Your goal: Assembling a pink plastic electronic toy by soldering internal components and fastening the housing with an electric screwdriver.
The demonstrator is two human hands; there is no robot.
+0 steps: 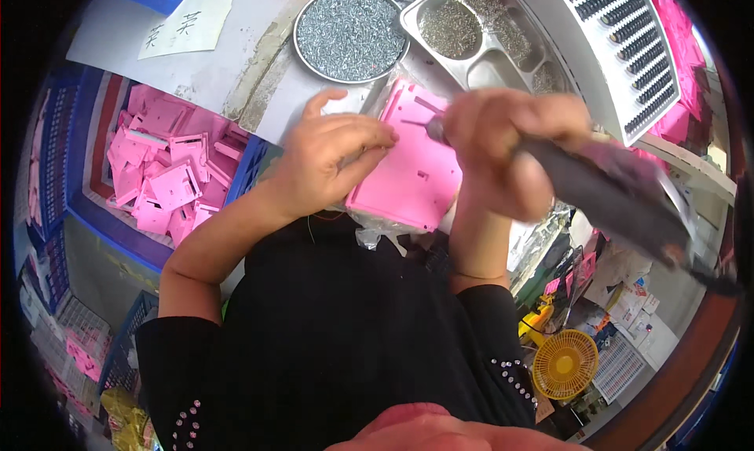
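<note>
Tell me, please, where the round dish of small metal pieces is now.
In the head view, the round dish stands top centre, left of the compartmented metal tray, beyond the left hand.

Two hands (326, 156) (510, 148) working at one pink panel (399, 185), one dark screwdriver (616, 190) pointing over it, one round dish (296, 36) and one compartment tray (495, 68) sitting beyond it

Panel (412, 180): centre, left hand (334, 152) on its left side
Screwdriver (605, 192): in right hand (506, 144), above panel
Dish (345, 81): far, beyond panel
Tray (491, 70): right of dish
Crate (118, 235): left of left hand
</note>
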